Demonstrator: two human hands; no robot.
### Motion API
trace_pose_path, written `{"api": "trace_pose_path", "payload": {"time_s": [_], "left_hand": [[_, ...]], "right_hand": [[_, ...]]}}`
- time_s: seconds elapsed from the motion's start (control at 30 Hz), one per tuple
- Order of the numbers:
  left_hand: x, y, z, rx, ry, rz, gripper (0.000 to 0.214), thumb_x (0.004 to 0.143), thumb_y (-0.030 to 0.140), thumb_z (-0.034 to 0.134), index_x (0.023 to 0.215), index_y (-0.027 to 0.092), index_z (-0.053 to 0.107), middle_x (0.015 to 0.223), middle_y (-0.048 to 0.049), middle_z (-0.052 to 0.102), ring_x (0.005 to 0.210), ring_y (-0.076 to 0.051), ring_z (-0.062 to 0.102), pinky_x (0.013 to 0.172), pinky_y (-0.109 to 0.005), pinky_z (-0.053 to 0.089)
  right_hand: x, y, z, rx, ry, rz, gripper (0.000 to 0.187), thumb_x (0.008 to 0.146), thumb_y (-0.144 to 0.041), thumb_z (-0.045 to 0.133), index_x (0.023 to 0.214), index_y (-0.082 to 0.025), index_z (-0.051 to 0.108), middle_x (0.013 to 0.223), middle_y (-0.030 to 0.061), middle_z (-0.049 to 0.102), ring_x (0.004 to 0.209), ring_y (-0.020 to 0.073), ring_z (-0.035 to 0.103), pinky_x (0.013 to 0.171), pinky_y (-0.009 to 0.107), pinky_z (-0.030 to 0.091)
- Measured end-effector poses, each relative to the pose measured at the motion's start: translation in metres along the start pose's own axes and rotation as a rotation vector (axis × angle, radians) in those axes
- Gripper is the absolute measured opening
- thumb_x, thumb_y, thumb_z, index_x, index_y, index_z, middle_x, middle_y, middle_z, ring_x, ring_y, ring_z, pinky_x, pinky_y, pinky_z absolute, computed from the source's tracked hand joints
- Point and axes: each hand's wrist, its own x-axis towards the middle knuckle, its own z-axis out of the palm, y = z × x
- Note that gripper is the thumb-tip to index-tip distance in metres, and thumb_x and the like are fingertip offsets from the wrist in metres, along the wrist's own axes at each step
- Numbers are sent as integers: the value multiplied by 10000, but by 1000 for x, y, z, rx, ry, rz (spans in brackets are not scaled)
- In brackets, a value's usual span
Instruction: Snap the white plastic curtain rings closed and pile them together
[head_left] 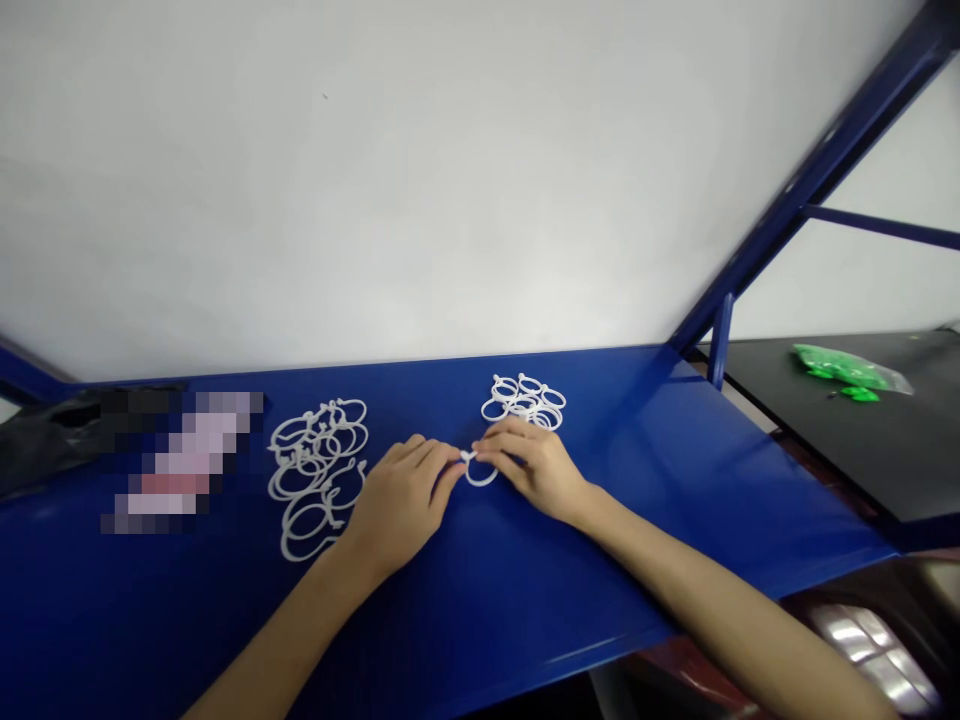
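Between my two hands is a white plastic ring (481, 484) with a small clasp at its top, held just over the blue shelf. My left hand (405, 495) pinches the clasp's left side between thumb and fingertips. From the right, my right hand (536, 465) pinches the same clasp; its fingers partly cover the ring. Left of my left hand lies a loose pile of white rings (311, 480), several with their ends apart. Behind my right hand sits a smaller cluster of white rings (523, 398), which look like closed loops.
A blue metal shelf (600, 610) lies before a pale wall, with a blue upright frame (810, 170) at right. At left are a black bag (52, 440) and a pixelated item (187, 460). A clear bag of green pieces (847, 368) rests on a black table (825, 430).
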Motion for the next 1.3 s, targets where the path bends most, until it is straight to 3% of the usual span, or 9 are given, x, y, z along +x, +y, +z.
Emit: {"api": "trace_pose_path", "payload": {"time_s": [0.1,0.23,0.33,0.47,0.67,0.83,1.03,1.17,1.3], "left_hand": [[3,-11,-13,327,-81,-132,299,998,364,462,1049,158,672,1001,-114,717,972,-303,637,857,-442,486],[-1,-24,-30,609,-234,-327,397,975,421,469,1103,99,663,1020,-194,703,1015,-389,620,837,-490,470],[-5,-28,-32,610,-319,-328,344,973,331,458,1137,106,660,1014,-184,708,1013,-379,629,844,-483,461],[-6,-30,-24,466,-336,-290,336,943,206,432,1187,157,658,1055,-144,704,1013,-337,638,855,-466,463],[-2,-27,-15,164,-318,-209,340,928,182,457,1208,231,644,1107,-76,696,1046,-267,633,908,-435,467],[-2,-25,-16,200,-251,-261,311,893,368,592,1144,194,652,1109,-98,691,1083,-303,599,953,-459,456],[-2,-24,-17,214,-316,-295,185,905,302,524,948,205,676,929,-79,719,979,-294,607,872,-449,453],[1,-16,-18,70,-221,-291,203,918,288,506,998,223,680,898,-56,738,978,-279,613,893,-463,449],[5,-6,-28,-241,-126,-376,248,921,393,525,1037,260,698,1000,-36,736,960,-235,648,874,-405,502]], "right_hand": [[8,16,-13,-176,173,154,163,969,-220,588,1012,-185,742,965,81,679,854,178,667,795,306,549],[11,48,-33,-346,256,411,195,934,-221,602,1044,-175,755,846,46,677,666,148,609,711,293,515],[10,68,-40,-371,253,521,234,912,-216,606,1100,-159,733,888,47,716,698,155,622,756,300,510],[10,78,-39,-363,218,565,234,915,-237,584,1090,-164,721,938,53,737,749,167,637,794,311,505],[14,62,-42,-405,293,473,203,921,-243,579,1050,-181,723,896,52,718,769,192,623,817,349,499],[13,33,-36,-367,277,310,176,964,-260,566,1050,-201,707,908,57,702,845,211,616,827,355,503],[5,1,-9,-278,41,74,188,998,-234,529,1101,-183,678,977,78,687,921,213,618,858,374,525],[0,-9,4,-206,-168,3,240,1006,-263,528,1188,-166,652,1053,100,681,988,220,628,890,389,551],[-2,-12,6,-157,-218,44,355,993,-289,558,1333,-187,557,1244,128,639,1135,241,613,955,433,551]]}}
